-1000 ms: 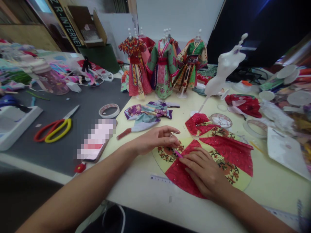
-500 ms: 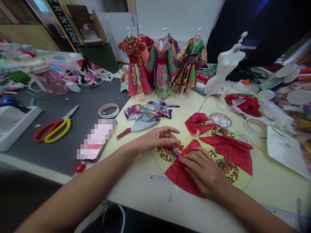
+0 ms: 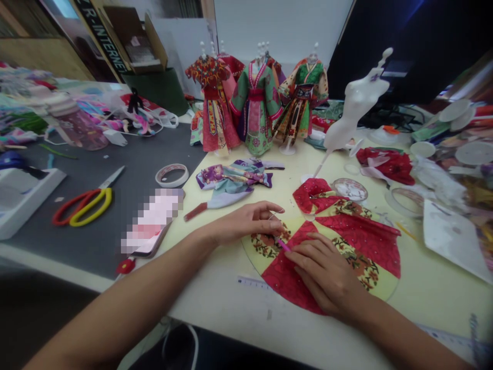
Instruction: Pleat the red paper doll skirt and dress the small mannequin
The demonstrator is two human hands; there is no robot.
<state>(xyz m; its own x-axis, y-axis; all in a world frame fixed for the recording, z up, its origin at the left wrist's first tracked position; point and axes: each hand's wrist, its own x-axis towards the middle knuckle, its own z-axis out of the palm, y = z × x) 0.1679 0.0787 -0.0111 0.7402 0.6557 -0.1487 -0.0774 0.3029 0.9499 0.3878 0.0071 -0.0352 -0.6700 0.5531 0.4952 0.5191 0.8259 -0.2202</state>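
Head view: right hand rests on red patchwork fabric circle.

My forearms are bare and slender all the way down to my left hand and right hand. The nails look short and pale. A tiny glint on my left fingers is too small to tell.
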